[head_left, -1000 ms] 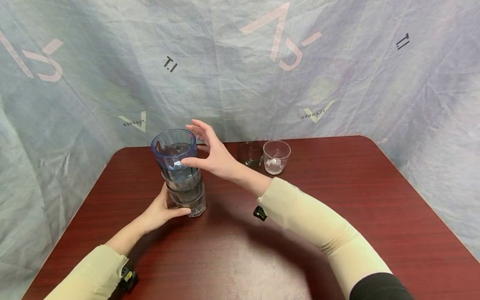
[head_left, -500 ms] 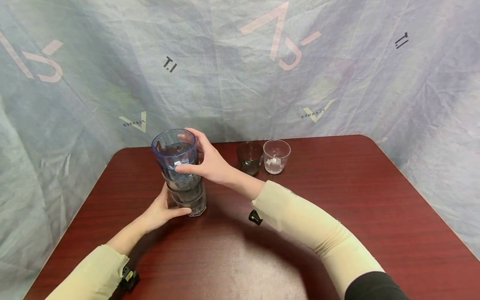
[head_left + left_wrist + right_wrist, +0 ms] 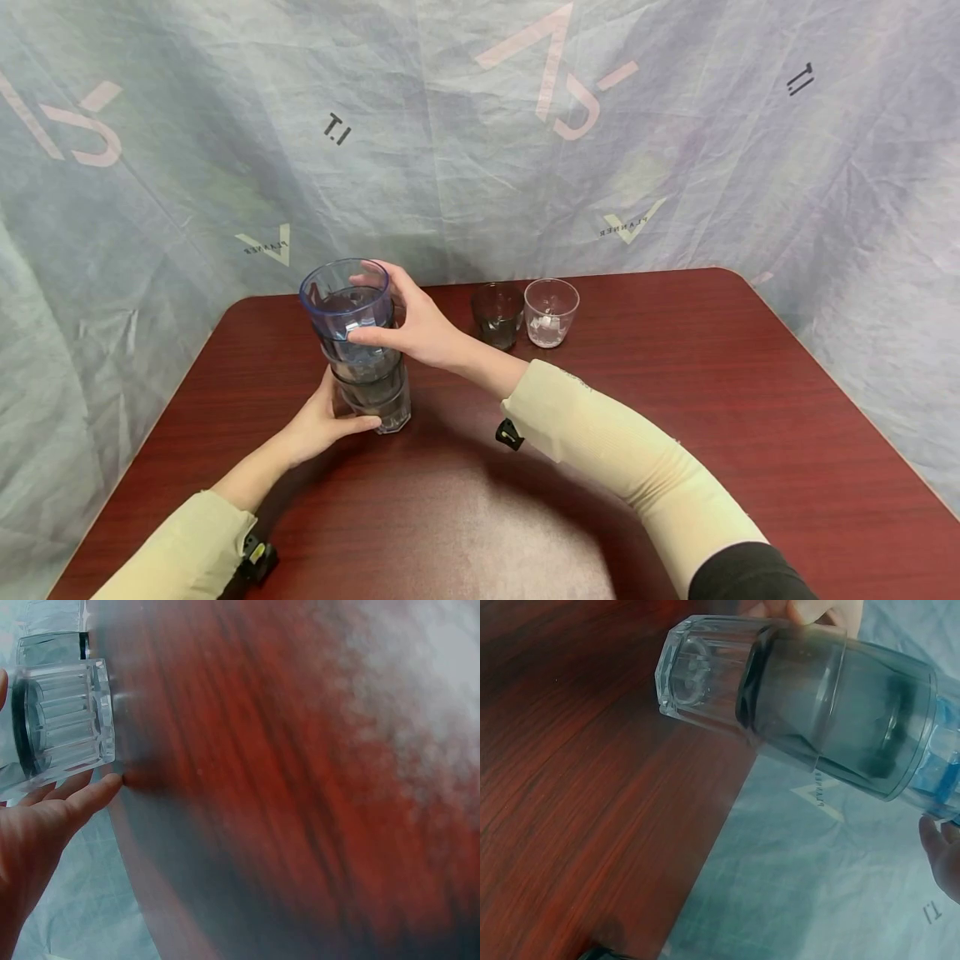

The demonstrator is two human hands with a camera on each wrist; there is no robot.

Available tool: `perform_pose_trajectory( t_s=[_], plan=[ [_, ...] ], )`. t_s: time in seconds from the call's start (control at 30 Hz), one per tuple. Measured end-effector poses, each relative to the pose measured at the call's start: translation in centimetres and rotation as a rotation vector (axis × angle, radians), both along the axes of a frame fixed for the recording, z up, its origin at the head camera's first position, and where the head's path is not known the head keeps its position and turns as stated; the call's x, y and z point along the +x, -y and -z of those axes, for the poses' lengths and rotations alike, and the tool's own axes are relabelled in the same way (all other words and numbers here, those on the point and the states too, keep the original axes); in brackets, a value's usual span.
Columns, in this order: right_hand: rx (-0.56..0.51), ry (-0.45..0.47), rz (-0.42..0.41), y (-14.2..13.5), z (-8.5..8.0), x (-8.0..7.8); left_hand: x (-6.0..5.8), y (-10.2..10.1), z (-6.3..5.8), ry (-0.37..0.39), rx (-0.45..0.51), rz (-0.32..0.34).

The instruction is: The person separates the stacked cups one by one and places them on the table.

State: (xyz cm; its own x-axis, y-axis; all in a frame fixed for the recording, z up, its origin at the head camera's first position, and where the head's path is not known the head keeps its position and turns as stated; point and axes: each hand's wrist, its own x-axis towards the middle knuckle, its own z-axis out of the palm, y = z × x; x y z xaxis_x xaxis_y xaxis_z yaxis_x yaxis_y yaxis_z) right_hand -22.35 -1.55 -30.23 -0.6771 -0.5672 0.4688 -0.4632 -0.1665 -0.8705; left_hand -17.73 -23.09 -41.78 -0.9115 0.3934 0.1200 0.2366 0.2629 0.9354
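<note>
A stack of nested tumblers (image 3: 367,367) stands upright on the left part of the table in the head view. Its top tumbler is blue (image 3: 330,318); smoky grey and clear ones sit below. My right hand (image 3: 423,329) grips the blue tumbler, thumb at the front and fingers round the far side of the rim. Low on the stack, my left hand (image 3: 318,427) holds the clear bottom tumbler (image 3: 71,720) from the left, its far fingers hidden behind the glass. The right wrist view shows the stack sideways, with a grey tumbler (image 3: 881,720) in the middle.
Two short cups stand side by side near the table's back edge: a dark smoky one (image 3: 497,323) and a clear one (image 3: 551,321). A printed grey cloth (image 3: 450,167) hangs round the back and sides of the dark red table (image 3: 675,400).
My right hand has moved left and closed round the blue tumbler at the top of the stack. The left hand and the stack stay in place.
</note>
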Motion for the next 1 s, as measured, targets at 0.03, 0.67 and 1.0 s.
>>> perform_pose_trajectory(
  t_s=[0.03, 0.67, 1.0],
  plan=[
    [0.002, 0.005, -0.003, -0.1, -0.3, 0.2, 0.0, 0.0, 0.0, -0.002, 0.000, -0.002],
    [-0.022, -0.092, 0.014, 0.4, 1.0, -0.7, 0.0, 0.1, 0.0, 0.025, 0.002, -0.008],
    [-0.016, -0.099, 0.023, 0.3, 0.8, -0.7, 0.1, 0.1, -0.1, 0.028, -0.006, -0.011]
  ],
)
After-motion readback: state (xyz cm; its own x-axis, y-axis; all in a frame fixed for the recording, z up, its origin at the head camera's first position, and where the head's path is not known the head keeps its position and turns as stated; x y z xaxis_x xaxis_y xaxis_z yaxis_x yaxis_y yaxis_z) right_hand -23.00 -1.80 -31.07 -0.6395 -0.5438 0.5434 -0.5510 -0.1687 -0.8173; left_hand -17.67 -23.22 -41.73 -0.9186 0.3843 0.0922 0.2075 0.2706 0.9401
